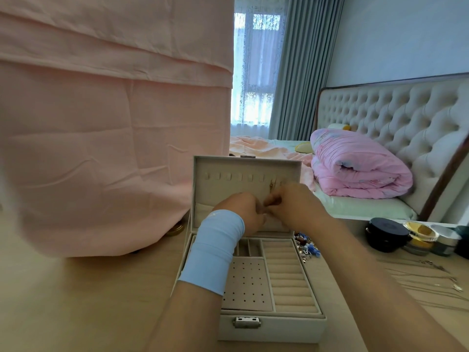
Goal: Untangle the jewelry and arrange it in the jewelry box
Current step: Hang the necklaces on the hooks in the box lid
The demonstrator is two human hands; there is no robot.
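A cream jewelry box (274, 326) stands open on the wooden table, its lid (228, 166) upright with a row of hooks. A thin gold chain (272, 186) hangs from one hook near the lid's right side. My left hand (241, 212), with a light blue wristband, and my right hand (291, 201) meet in front of the lid, fingertips pinching the lower end of that chain. The chain between the fingers is too fine to see clearly. The box base shows ring rolls (289, 275) and a perforated earring panel (247, 285).
A heap of blue beaded jewelry (307, 246) lies just right of the box. Thin chains (431, 278) are spread on the table at the right. Jars and tins (406, 237) stand at the far right. A pink cloth-covered object (101, 148) rises on the left.
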